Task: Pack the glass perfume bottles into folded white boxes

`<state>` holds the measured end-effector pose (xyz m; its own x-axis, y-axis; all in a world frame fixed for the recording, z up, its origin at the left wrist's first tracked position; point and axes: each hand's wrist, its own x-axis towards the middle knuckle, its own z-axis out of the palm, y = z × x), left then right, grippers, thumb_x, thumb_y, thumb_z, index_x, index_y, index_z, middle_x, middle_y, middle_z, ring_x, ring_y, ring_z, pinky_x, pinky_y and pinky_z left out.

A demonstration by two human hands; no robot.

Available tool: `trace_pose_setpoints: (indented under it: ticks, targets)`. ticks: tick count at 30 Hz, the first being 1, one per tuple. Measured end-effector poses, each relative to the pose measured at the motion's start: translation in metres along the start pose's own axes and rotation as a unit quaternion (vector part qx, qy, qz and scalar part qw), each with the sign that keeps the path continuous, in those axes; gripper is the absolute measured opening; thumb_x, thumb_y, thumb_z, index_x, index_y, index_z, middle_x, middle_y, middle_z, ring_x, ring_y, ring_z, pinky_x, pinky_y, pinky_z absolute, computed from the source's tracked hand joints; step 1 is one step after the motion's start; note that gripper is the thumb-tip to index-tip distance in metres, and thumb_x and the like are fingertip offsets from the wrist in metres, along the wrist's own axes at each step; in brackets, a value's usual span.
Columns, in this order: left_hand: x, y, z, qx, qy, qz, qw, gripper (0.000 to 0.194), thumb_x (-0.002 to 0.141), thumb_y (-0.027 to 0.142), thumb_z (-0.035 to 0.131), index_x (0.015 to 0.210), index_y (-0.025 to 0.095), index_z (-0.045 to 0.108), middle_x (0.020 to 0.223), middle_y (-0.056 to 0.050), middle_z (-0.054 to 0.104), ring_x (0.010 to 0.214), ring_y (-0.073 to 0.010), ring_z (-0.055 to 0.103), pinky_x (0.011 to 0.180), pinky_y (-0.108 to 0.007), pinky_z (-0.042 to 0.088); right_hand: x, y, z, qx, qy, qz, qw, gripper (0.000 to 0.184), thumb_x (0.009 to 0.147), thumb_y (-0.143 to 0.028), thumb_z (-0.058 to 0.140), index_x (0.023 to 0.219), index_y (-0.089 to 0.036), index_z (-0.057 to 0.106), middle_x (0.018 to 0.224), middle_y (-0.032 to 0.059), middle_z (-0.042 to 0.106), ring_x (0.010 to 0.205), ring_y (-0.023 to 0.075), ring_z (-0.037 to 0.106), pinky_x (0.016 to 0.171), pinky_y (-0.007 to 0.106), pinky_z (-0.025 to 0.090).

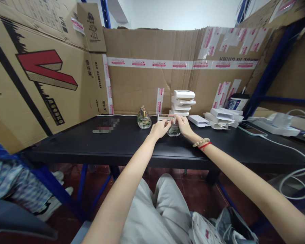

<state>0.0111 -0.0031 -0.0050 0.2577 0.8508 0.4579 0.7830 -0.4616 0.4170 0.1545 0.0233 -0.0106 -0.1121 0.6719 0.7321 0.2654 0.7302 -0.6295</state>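
A clear glass bottle [174, 131] with green showing inside stands on the black desk between my hands. My left hand [160, 129] is at the left of its top, fingers curled and pressed together; whatever they pinch is too small to make out. From the other side my right hand [184, 125] closes its fingers at the bottle's upper part. A thin pinkish piece shows between the fingertips, its kind unclear. Just behind lies a white box [163, 116], partly covered by my hands. To the left a second glass bottle [143, 121] with a gold-coloured neck stands upright, apart from both hands.
Behind my hands rises a stack of white boxes [183, 102]. More white cartons [220, 118] lie to the right, near a lidded cup [237, 101], a phone [252, 129] and a white power strip [274, 126] with loose cables. Cardboard walls [142, 81] border the black desk [122, 144].
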Motion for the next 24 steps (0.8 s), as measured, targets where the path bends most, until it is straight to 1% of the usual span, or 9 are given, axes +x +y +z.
trace_pose_setpoints:
  ticks: [4,9,11,13,15,17,19,21,24]
  targets:
    - [-0.001,0.001,-0.002,0.006,0.012,-0.013,1.0,0.031,0.088,0.041,0.034,0.095,0.026,0.059,0.083,-0.001,0.068,0.086,-0.0188,0.062,0.072,-0.026,0.041,0.0,0.005,0.002,0.024,-0.06,0.034,0.997,0.062,0.087,-0.061,0.025,0.079,-0.017,0.068,0.07,0.0039,0.065,0.076,0.0189,0.061,0.08,0.034,0.047]
    - [-0.001,0.003,-0.002,0.016,0.046,-0.014,0.999,0.028,0.087,0.042,0.036,0.095,0.026,0.057,0.076,0.0,0.065,0.081,-0.0181,0.062,0.07,-0.026,0.041,0.0,0.009,0.0,-0.002,-0.124,0.056,0.991,0.07,0.085,-0.067,0.018,0.097,-0.017,0.065,0.099,0.0057,0.066,0.101,0.0209,0.056,0.099,0.039,0.037]
    - [0.0,0.002,-0.001,0.026,0.087,-0.01,0.996,0.028,0.087,0.043,0.036,0.091,0.024,0.056,0.072,0.0,0.062,0.078,-0.0178,0.061,0.069,-0.026,0.04,-0.001,0.01,0.0,-0.019,-0.139,0.045,0.989,0.07,0.083,-0.069,0.019,0.108,-0.019,0.061,0.113,0.0056,0.061,0.111,0.0208,0.051,0.105,0.038,0.031]
    - [0.001,0.001,0.001,0.036,0.152,-0.016,0.988,0.027,0.087,0.043,0.037,0.086,0.023,0.055,0.072,-0.001,0.059,0.078,-0.0169,0.059,0.068,-0.025,0.04,-0.002,0.011,0.0,-0.032,-0.157,0.036,0.986,0.069,0.082,-0.07,0.022,0.118,-0.021,0.055,0.124,0.0055,0.054,0.12,0.0204,0.044,0.109,0.037,0.025]
    - [0.002,0.0,0.002,0.035,0.216,-0.024,0.975,0.024,0.086,0.042,0.039,0.084,0.022,0.053,0.072,-0.001,0.056,0.079,-0.0163,0.058,0.067,-0.024,0.04,-0.003,0.013,0.002,-0.045,-0.186,0.048,0.98,0.069,0.082,-0.069,0.023,0.125,-0.022,0.049,0.129,0.0061,0.05,0.124,0.0213,0.04,0.111,0.038,0.022]
    - [0.002,-0.001,0.003,0.028,0.259,-0.021,0.965,0.022,0.084,0.041,0.042,0.085,0.022,0.052,0.068,0.0,0.052,0.08,-0.0164,0.056,0.065,-0.024,0.04,-0.005,0.015,0.004,-0.053,-0.222,0.065,0.972,0.068,0.083,-0.068,0.024,0.129,-0.022,0.044,0.131,0.0069,0.048,0.126,0.0227,0.038,0.111,0.041,0.02]
    - [0.003,-0.001,0.004,0.023,0.285,-0.006,0.958,0.02,0.082,0.04,0.046,0.086,0.021,0.05,0.065,0.0,0.049,0.082,-0.0169,0.055,0.065,-0.024,0.041,-0.006,0.018,0.005,-0.053,-0.248,0.067,0.965,0.068,0.083,-0.067,0.029,0.131,-0.021,0.041,0.132,0.0073,0.047,0.127,0.0237,0.037,0.111,0.042,0.021]
    - [0.003,-0.001,0.004,0.021,0.301,0.006,0.953,0.02,0.08,0.04,0.049,0.087,0.021,0.05,0.067,0.0,0.049,0.084,-0.0174,0.054,0.066,-0.024,0.041,-0.006,0.02,0.006,-0.05,-0.27,0.047,0.96,0.07,0.08,-0.066,0.04,0.133,-0.021,0.038,0.132,0.0077,0.048,0.125,0.0245,0.039,0.11,0.041,0.023]
    - [0.004,-0.001,0.005,0.016,0.299,0.012,0.954,0.025,0.077,0.041,0.053,0.09,0.021,0.049,0.072,-0.001,0.052,0.088,-0.0182,0.052,0.07,-0.025,0.042,-0.007,0.023,0.007,-0.049,-0.293,0.007,0.955,0.075,0.073,-0.06,0.057,0.133,-0.019,0.038,0.129,0.0084,0.051,0.12,0.0249,0.044,0.107,0.04,0.028]
